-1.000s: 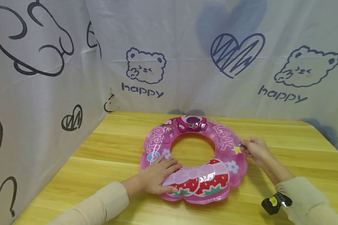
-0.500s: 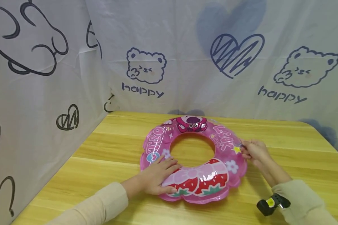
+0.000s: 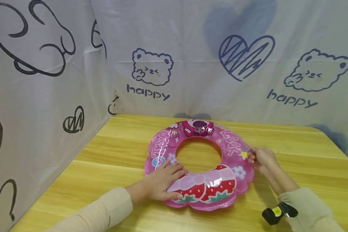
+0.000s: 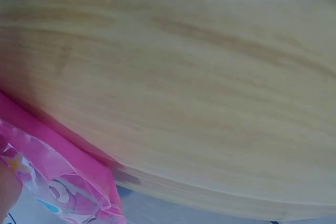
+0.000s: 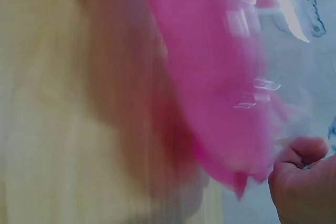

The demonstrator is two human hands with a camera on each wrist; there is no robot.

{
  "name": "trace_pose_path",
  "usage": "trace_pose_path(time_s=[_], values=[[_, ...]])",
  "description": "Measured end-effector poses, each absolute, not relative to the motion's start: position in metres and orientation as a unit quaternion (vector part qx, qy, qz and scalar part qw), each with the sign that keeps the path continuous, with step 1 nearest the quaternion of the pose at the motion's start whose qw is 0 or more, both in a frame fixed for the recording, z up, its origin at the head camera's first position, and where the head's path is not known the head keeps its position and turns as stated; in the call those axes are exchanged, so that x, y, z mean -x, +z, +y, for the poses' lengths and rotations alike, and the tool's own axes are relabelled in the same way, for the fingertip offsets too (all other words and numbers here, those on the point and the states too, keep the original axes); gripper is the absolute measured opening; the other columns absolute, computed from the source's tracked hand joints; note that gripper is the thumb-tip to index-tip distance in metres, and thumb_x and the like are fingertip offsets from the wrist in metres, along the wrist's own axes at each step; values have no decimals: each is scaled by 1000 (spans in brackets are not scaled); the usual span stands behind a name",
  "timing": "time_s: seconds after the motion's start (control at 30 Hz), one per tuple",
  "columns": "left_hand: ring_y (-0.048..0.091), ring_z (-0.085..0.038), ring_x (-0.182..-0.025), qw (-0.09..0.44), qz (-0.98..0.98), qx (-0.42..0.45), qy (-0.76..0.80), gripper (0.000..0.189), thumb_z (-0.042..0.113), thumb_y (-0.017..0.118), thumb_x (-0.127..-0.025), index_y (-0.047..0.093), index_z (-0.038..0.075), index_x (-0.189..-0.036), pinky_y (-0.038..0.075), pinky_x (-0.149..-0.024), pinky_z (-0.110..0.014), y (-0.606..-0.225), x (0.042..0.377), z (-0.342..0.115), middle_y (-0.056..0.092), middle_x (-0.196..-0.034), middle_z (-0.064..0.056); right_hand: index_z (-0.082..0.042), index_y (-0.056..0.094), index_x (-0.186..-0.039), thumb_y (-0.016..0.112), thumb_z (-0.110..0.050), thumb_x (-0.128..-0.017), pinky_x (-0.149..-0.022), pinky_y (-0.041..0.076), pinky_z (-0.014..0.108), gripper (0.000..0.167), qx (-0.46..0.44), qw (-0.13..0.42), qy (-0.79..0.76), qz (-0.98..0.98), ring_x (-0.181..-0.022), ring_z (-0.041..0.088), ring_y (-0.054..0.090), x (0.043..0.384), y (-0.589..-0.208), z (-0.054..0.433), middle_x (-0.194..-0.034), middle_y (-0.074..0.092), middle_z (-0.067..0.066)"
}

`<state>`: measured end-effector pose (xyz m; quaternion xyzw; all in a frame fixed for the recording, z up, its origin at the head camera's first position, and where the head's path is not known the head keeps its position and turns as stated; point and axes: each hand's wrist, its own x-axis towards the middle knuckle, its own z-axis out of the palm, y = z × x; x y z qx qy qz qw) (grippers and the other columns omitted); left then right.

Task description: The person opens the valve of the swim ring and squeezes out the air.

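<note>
A pink inflatable swim ring (image 3: 243, 180), puffed up and printed with strawberries, flowers and a bear, lies on the wooden table (image 3: 104, 154). On its near left part rests my left hand (image 3: 162, 182), fingers spread and fairly straight. At the ring's right outer edge, beside the yellow star, my right hand (image 3: 264, 158) pinches a small clear piece of the ring with curled fingers. The right wrist view, blurred, has that hand (image 5: 302, 177) low at the right by the pink side (image 5: 215, 77). Only a corner of the ring (image 4: 68, 156) shows in the left wrist view.
A white cloth (image 3: 197, 80) with drawn hearts and bears hangs behind the table, and another printed cloth (image 3: 52, 96) hangs along the left. A black wrist camera (image 3: 274, 214) is strapped at my right sleeve.
My right hand still holds the ring's edge; its wrist has turned a little and its forearm and wrist camera have shifted left. The left hand and the ring stay in place.
</note>
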<state>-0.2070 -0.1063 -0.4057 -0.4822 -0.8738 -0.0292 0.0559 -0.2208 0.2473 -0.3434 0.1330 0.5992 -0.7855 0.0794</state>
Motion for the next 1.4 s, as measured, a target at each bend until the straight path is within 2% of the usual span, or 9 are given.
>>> trace_pose_path(time_s=[0.13,0.33,0.47,0.6,0.77,0.93,1.0,1.3,1.4], values=[[31,-28,-139,55,-874,482,-24,79,68,34,-88,34,12,-144,13,-116,-53,-405,207,-107,38,-147,-12,-7,50,-72,28,-14,-100,-47,42,14,36,-135,100,-785,596,-50,3,47,220,-343,254,-57,52,-4],[31,-28,-139,43,-877,478,-27,78,67,38,-86,35,13,-143,13,-116,-51,-403,207,-106,38,-147,-11,0,45,-94,29,-20,-101,-52,47,16,26,-110,90,-706,694,-54,2,51,216,-350,259,-61,57,-7],[29,-27,-140,37,-879,475,-28,79,67,39,-86,34,13,-144,11,-117,-50,-403,208,-105,37,-148,-11,7,41,-110,36,-20,-99,-55,50,17,29,-128,-31,-590,796,-59,1,51,210,-351,255,-73,57,-5],[29,-27,-140,43,-880,473,-15,80,67,40,-85,34,13,-144,11,-117,-49,-403,209,-103,36,-148,-10,5,47,-114,47,-17,-93,-59,42,10,31,-131,-193,-471,851,-72,-1,45,203,-348,245,-94,55,7],[29,-27,-140,42,-879,475,-7,81,64,45,-84,33,12,-144,13,-117,-49,-401,209,-102,36,-148,-10,8,55,-106,57,-6,-87,-71,39,17,24,35,-297,-391,870,-85,13,46,193,-350,226,-102,56,19],[28,-27,-140,33,-880,474,-4,83,63,46,-84,30,9,-145,12,-117,-49,-398,209,-100,35,-149,-11,6,55,-110,64,-3,-82,-88,42,55,31,185,-284,-332,880,-108,36,47,184,-357,208,-111,55,22],[27,-27,-141,31,-880,474,-2,84,63,45,-85,28,8,-146,12,-117,-49,-398,210,-100,34,-150,-11,6,54,-114,67,-7,-81,-92,40,61,38,228,-276,-303,883,-113,38,46,182,-360,203,-116,55,21],[22,-28,-142,30,-879,475,-5,86,64,44,-85,27,5,-146,10,-118,-47,-397,209,-100,30,-151,-12,1,45,-134,63,-41,-84,-104,35,54,68,335,-191,-136,913,-131,36,39,168,-367,183,-141,43,17],[21,-28,-143,35,-879,476,-10,86,66,43,-85,29,5,-145,10,-118,-48,-397,208,-100,31,-151,-11,-2,42,-137,60,-48,-85,-115,21,43,72,343,-157,-120,918,-136,33,33,165,-369,179,-145,40,13]])
